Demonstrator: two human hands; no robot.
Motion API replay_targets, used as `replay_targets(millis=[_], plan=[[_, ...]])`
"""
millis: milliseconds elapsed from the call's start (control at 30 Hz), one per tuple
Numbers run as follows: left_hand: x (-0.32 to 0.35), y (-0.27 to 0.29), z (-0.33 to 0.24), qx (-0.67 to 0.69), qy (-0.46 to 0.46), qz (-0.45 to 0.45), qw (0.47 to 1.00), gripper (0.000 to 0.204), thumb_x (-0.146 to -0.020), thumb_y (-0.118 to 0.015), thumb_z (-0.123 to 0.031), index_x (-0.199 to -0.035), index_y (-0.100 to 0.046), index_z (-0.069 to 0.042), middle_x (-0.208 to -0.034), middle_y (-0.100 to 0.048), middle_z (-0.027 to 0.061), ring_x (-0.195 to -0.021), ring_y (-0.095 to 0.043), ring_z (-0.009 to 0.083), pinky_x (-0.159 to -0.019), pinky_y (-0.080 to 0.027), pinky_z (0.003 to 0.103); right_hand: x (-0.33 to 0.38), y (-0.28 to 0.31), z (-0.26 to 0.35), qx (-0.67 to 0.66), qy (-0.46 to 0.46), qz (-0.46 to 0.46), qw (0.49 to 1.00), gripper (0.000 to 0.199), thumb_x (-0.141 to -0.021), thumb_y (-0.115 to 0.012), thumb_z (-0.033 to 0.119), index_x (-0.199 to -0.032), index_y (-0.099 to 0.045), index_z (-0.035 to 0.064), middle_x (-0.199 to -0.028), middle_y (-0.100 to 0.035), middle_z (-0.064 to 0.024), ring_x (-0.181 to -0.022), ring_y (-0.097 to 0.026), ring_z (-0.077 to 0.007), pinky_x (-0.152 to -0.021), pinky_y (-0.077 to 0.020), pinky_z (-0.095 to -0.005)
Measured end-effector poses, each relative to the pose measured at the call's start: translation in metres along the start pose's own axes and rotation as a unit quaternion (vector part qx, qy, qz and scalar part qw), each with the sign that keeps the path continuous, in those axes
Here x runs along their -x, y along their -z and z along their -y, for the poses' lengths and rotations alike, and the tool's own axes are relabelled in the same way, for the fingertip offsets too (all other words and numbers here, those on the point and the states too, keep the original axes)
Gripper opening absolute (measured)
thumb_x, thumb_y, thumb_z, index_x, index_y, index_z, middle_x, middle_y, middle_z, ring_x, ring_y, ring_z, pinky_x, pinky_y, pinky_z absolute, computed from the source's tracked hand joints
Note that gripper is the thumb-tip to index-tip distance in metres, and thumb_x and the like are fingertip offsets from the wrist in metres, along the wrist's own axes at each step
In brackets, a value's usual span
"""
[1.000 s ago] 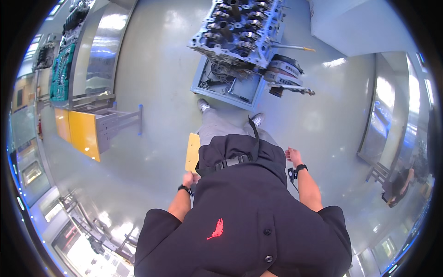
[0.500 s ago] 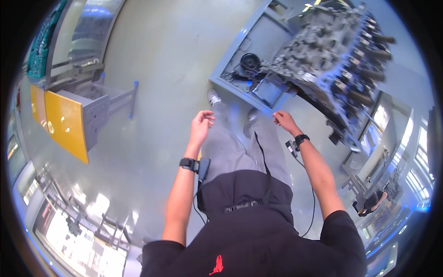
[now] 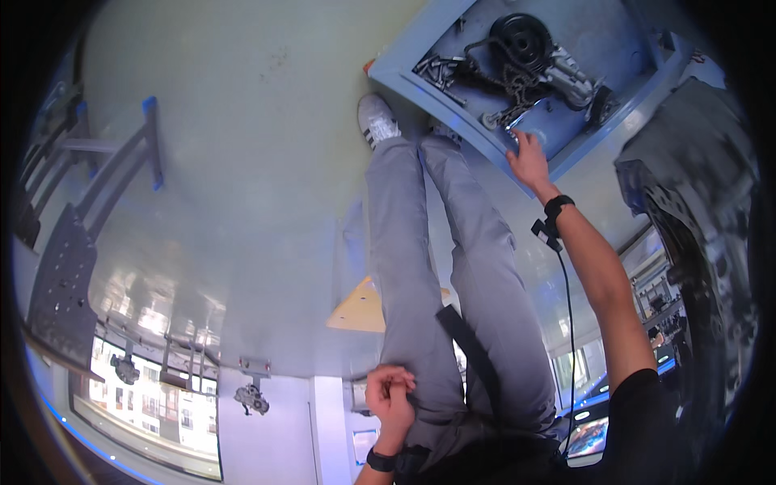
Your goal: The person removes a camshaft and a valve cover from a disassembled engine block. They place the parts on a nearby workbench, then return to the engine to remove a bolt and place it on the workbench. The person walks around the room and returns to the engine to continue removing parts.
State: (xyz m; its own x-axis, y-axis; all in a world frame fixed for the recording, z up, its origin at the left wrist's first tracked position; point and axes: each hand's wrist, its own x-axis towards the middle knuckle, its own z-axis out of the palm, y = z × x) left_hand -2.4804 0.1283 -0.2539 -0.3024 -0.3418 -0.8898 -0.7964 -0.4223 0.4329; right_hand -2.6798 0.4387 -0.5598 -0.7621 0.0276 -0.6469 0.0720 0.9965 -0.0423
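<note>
The floor [image 3: 242, 162] is smooth, pale grey-green and glossy, carrying bright reflections of windows and overhead light, with a few dark scuff marks towards the top. At the left stands a grey metal frame with blue end caps [image 3: 121, 162] beside a dark perforated panel [image 3: 61, 283], and along the lower left edge a row of bright window panes [image 3: 153, 388] shows daylight. A yellow board [image 3: 364, 307] lies flat on the floor near the centre, and a pale blue shelf [image 3: 582, 32] occupies the top right, next to a dark, blurred machine mass [image 3: 695, 202] at the right edge.
</note>
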Motion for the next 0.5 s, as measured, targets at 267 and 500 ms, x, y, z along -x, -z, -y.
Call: replay_targets(millis=[267,500], plan=[[-0.020,0.010,0.013,-0.069,-0.094,-0.011,0.993,0.013,-0.074,-0.037,0.008,-0.077,-0.047,0.000,-0.064,-0.052,0.0108,-0.048,-0.043,0.0101,-0.045,-0.036,0.019,-0.043,-0.056,-0.004,-0.015,-0.043,0.064,0.997,0.052,-0.072,-0.058,0.023,-0.120,-0.041,0.0141,-0.110,-0.049,-0.0164,-0.102,-0.049,-0.0342,-0.086,-0.0408,-0.0416],[-0.017,0.023,0.018,-0.109,-0.077,0.006,0.991,0.015,-0.071,-0.038,0.010,-0.074,-0.048,0.000,-0.066,-0.054,0.0118,-0.047,-0.042,0.0096,-0.045,-0.035,0.019,-0.028,-0.053,-0.018,-0.005,-0.088,0.081,0.993,0.044,-0.070,-0.056,0.023,-0.112,-0.045,0.0120,-0.102,-0.053,-0.0170,-0.098,-0.052,-0.0332,-0.083,-0.0415,-0.0402]])
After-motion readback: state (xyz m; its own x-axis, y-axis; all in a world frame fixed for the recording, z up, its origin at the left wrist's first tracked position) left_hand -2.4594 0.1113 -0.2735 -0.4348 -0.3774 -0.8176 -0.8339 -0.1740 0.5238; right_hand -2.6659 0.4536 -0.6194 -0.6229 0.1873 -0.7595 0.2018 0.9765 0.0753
